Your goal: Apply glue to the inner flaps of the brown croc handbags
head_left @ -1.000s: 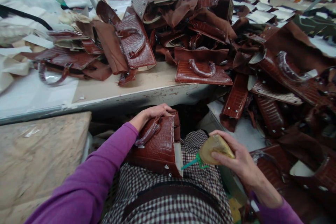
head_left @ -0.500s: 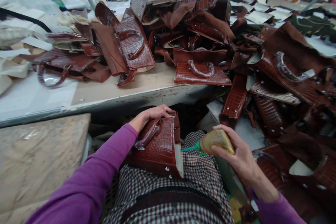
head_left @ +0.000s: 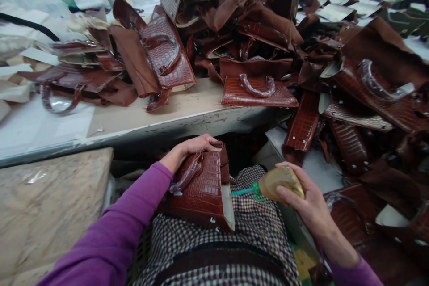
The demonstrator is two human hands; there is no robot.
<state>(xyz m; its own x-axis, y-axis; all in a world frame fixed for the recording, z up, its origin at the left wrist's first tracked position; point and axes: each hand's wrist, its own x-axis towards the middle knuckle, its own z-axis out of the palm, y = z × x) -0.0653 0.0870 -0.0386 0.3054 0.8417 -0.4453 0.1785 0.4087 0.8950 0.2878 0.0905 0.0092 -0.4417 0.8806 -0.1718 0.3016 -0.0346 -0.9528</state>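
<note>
A reddish-brown crocodile-pattern handbag (head_left: 209, 183) lies on my lap, on a checked apron (head_left: 258, 228). My left hand (head_left: 197, 145) grips the bag's far upper edge, fingers closed over the brown lining; some fingertips are hidden. The bag's plastic-wrapped handle (head_left: 186, 178) faces up, and metal studs show at its near corner. In my right hand (head_left: 304, 196) is a yellowish squeeze bottle (head_left: 278, 182), held tilted with a green nozzle (head_left: 244, 191) pointing left. The nozzle's tip reaches the pale open side edge of the bag; whether it touches cannot be made out.
Many similar brown bags (head_left: 258, 91) are heaped on the worktable (head_left: 161, 120) ahead and to the right. At left stands a surface covered in brown paper (head_left: 50, 205). Pale sheets and clear plastic (head_left: 27, 4) lie at the far left. People are partly visible at the back.
The view has shifted slightly. My right hand and the bottle have moved a little to the right, with the nozzle still at the bag's pale edge. My left hand keeps its grip.
</note>
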